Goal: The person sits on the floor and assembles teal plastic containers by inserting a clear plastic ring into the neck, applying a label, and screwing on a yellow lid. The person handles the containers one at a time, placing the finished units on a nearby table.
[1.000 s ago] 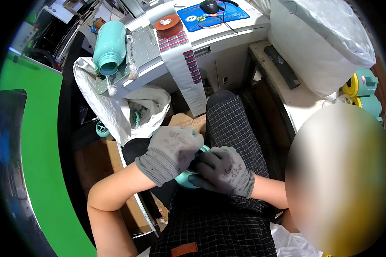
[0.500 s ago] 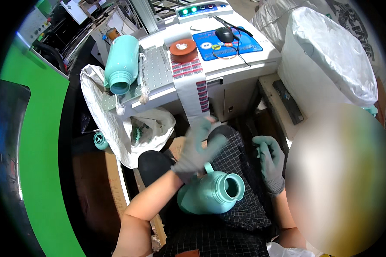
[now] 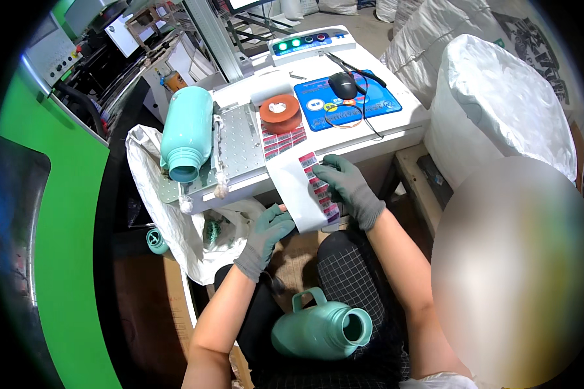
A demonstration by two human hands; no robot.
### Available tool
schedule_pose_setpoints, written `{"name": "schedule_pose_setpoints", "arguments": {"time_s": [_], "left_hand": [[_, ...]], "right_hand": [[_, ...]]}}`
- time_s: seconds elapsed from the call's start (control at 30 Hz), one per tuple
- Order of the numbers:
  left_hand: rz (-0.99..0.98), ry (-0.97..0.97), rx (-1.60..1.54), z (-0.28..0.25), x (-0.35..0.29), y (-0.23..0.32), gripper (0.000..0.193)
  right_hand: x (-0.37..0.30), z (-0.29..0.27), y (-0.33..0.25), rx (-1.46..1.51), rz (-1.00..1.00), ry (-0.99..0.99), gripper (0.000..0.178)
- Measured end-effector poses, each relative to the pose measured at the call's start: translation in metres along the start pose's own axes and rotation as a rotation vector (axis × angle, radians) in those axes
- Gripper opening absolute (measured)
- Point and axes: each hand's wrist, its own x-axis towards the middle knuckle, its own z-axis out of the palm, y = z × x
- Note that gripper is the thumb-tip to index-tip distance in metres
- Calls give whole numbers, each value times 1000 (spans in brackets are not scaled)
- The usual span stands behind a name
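A teal jug [image 3: 321, 330] with a handle lies on its side across my lap, its open mouth to the right. Both hands wear grey-green gloves. My left hand [image 3: 269, 230] pinches the lower left edge of a white backing strip of red and white stickers [image 3: 305, 188] that hangs off the table edge. My right hand [image 3: 347, 185] has its fingertips on the stickers at the strip's right side. A second teal jug [image 3: 187, 133] lies on a metal plate [image 3: 240, 142] on the table.
An orange tape roll [image 3: 280, 111], a blue mat [image 3: 350, 100] with a black mouse [image 3: 342, 84], and a button box [image 3: 308, 44] sit on the white table. A white sack [image 3: 165, 214] hangs at its left. Big white bags [image 3: 499, 97] stand right. A green panel [image 3: 65, 259] runs left.
Both hands left the jug on my lap and rose to the sticker strip at the table edge. The jug now lies free on my lap.
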Motion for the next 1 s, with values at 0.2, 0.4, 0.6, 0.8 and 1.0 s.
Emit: {"name": "schedule_pose_setpoints", "arguments": {"time_s": [0.2, 0.4, 0.6, 0.8, 1.0], "left_hand": [[-266, 106, -209, -3, 1, 12, 64], [596, 587, 1089, 23, 37, 49, 58], [697, 477, 1238, 24, 103, 66, 29], [752, 456, 1190, 28, 105, 65, 18], [725, 470, 1171, 32, 99, 61, 18]], "right_hand": [[11, -5, -13, 128, 279, -217, 23], [27, 8, 10, 276, 169, -219, 30], [30, 11, 17, 206, -8, -216, 34], [28, 9, 21, 129, 59, -187, 31], [20, 7, 25, 316, 105, -204, 38]]}}
